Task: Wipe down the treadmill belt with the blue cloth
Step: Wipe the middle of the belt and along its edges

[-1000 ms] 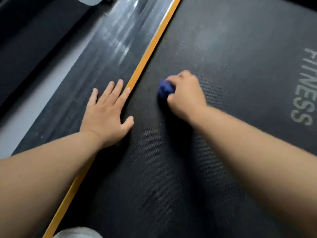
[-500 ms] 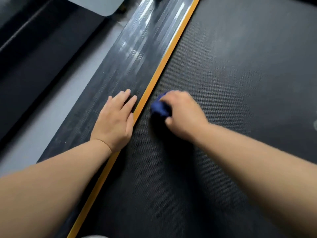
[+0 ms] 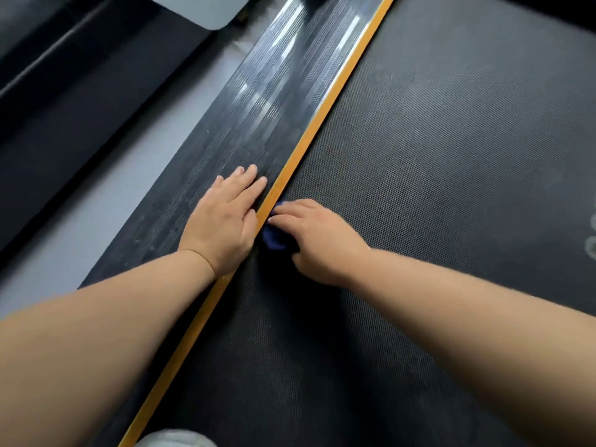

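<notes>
The black textured treadmill belt (image 3: 435,188) fills the right and lower part of the view. My right hand (image 3: 317,237) grips a bunched blue cloth (image 3: 274,238) and holds it on the belt, right against the orange strip (image 3: 322,111) at the belt's left edge. Most of the cloth is hidden under my fingers. My left hand (image 3: 225,217) lies flat with straight fingers on the ribbed black side rail (image 3: 258,101), just left of the orange strip and close to my right hand.
Grey floor (image 3: 106,188) runs left of the side rail, and a dark mat or neighbouring machine (image 3: 64,91) lies further left. A pale grey base (image 3: 200,11) sits at the top. Faint white lettering (image 3: 591,233) marks the belt's right edge. A light-coloured knee (image 3: 174,438) shows at the bottom.
My right hand has slid the cloth left across the belt until it meets the orange strip. My left hand has closed its fingers together on the side rail. The view has shifted.
</notes>
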### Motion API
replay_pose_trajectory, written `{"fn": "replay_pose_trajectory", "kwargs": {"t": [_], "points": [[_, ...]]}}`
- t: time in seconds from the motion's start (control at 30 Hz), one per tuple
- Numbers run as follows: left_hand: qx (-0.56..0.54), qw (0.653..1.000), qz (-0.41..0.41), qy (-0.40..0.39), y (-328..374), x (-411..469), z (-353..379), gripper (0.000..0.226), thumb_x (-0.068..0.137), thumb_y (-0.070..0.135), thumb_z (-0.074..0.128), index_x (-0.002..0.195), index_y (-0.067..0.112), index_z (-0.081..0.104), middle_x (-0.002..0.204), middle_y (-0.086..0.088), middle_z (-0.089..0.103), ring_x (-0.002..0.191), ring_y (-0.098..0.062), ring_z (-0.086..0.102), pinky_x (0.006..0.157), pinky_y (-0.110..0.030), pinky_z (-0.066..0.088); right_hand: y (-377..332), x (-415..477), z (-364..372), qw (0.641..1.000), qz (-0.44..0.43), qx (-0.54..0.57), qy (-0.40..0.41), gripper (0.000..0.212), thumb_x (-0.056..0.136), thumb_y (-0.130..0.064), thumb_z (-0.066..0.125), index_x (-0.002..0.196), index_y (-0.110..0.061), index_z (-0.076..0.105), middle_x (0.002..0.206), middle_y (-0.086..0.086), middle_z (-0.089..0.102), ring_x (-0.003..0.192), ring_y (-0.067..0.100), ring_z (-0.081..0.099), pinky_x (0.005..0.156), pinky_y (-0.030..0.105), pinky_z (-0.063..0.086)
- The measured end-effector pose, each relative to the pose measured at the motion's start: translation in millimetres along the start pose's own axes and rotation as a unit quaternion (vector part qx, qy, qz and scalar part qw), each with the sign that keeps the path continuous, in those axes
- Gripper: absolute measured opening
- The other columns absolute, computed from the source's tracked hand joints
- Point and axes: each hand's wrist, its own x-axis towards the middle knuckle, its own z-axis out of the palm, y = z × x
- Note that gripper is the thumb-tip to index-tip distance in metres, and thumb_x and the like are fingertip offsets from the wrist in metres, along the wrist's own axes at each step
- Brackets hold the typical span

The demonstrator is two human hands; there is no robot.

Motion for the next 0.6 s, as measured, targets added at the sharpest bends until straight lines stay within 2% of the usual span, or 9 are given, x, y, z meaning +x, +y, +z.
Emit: {"fn": "replay_pose_trajectory", "kwargs": {"t": [0.07, 0.1, 0.17, 0.23, 0.3, 0.4, 0.5, 0.53, 0.6], "points": [[0.0, 1.0, 0.005, -0.017, -1.5, 1.0, -4.0, 0.063, 0.084, 0.028, 0.024, 0.139, 0.006, 0.046, 0.15, -0.01, 0.036, 0.14, -0.029, 0.029, 0.115, -0.034, 0.008, 8.3, 2.7, -7.6, 1.0, -0.004, -0.011, -0.005, 0.05, 0.071, -0.011, 0.052, 0.119, -0.017, 0.062, 0.128, 0.002, 0.059, 0.119, 0.028, 0.052, 0.098, 0.04, 0.045], [0.011, 1.0, 0.013, -0.027, -2.7, 1.8, -7.0, 0.064, 0.084, 0.029, 0.023, 0.139, 0.006, 0.045, 0.151, -0.01, 0.035, 0.141, -0.029, 0.029, 0.115, -0.036, 0.008, 15.5, 7.5, -13.2, 1.0, 0.019, -0.014, 0.017, 0.047, 0.072, -0.01, 0.051, 0.116, -0.021, 0.063, 0.123, 0.0, 0.061, 0.116, 0.028, 0.053, 0.094, 0.039, 0.047], [0.05, 0.997, 0.026, -0.049, -6.0, 2.5, -11.9, 0.063, 0.084, 0.03, 0.023, 0.14, 0.008, 0.045, 0.15, -0.011, 0.036, 0.14, -0.03, 0.03, 0.115, -0.043, 0.011, 33.2, 18.6, -26.5, 0.988, 0.126, -0.023, 0.087, 0.039, 0.075, -0.008, 0.049, 0.108, -0.022, 0.063, 0.116, 0.001, 0.061, 0.112, 0.028, 0.053, 0.089, 0.035, 0.047], [0.079, 0.995, 0.021, -0.052, -9.4, -0.6, -13.7, 0.061, 0.087, 0.03, 0.024, 0.14, 0.011, 0.045, 0.15, -0.011, 0.036, 0.139, -0.03, 0.031, 0.115, -0.049, 0.013, 38.1, 24.4, -28.8, 0.964, 0.227, -0.04, 0.133, 0.035, 0.079, -0.008, 0.05, 0.111, -0.017, 0.061, 0.12, 0.005, 0.059, 0.115, 0.029, 0.05, 0.09, 0.035, 0.043], [0.077, 0.996, -0.013, -0.041, -12.5, -7.4, -14.2, 0.057, 0.09, 0.033, 0.029, 0.141, 0.014, 0.044, 0.151, -0.012, 0.033, 0.141, -0.031, 0.027, 0.116, -0.05, 0.012, 22.2, 22.7, -17.1, 0.97, 0.205, -0.047, 0.118, 0.031, 0.08, -0.01, 0.049, 0.108, -0.015, 0.06, 0.117, 0.005, 0.058, 0.113, 0.028, 0.049, 0.089, 0.035, 0.043], [0.053, 0.995, -0.079, -0.038, -17.4, -25.3, -18.1, 0.052, 0.096, 0.039, 0.042, 0.145, 0.021, 0.037, 0.157, -0.01, 0.02, 0.145, -0.027, 0.015, 0.117, -0.046, 0.007, -14.0, 4.9, 5.8, 0.993, 0.092, -0.019, 0.077, 0.034, 0.078, -0.01, 0.046, 0.108, -0.009, 0.062, 0.117, 0.008, 0.059, 0.113, 0.029, 0.05, 0.094, 0.036, 0.044], [0.082, 0.988, -0.106, -0.079, -16.5, -39.7, -29.2, 0.056, 0.096, 0.046, 0.04, 0.148, 0.031, 0.027, 0.159, -0.005, 0.011, 0.146, -0.025, 0.007, 0.118, -0.047, 0.006, -18.7, -11.3, 8.8, 0.999, 0.006, -0.027, 0.023, 0.04, 0.079, -0.007, 0.048, 0.117, -0.006, 0.062, 0.127, 0.012, 0.058, 0.122, 0.032, 0.05, 0.099, 0.04, 0.044], [0.097, 0.983, -0.113, -0.109, -14.5, -38.9, -34.3, 0.057, 0.096, 0.048, 0.036, 0.149, 0.034, 0.022, 0.16, -0.003, 0.007, 0.147, -0.024, 0.005, 0.118, -0.049, 0.009, -11.1, -9.6, 2.1, 0.999, 0.002, -0.043, 0.006, 0.041, 0.081, -0.008, 0.048, 0.12, -0.01, 0.06, 0.13, 0.009, 0.056, 0.124, 0.03, 0.047, 0.098, 0.041, 0.045], [0.132, 0.966, -0.124, -0.185, -10.2, -29.1, -45.1, 0.06, 0.096, 0.051, 0.035, 0.15, 0.038, 0.011, 0.16, 0.0, -0.001, 0.147, -0.025, 0.003, 0.115, -0.051, 0.02, 14.2, 1.9, -8.7, 0.995, 0.061, -0.063, 0.048, 0.037, 0.081, -0.014, 0.044, 0.114, -0.017, 0.06, 0.124, 0.004, 0.057, 0.119, 0.028, 0.049, 0.092, 0.041, 0.048]]}}
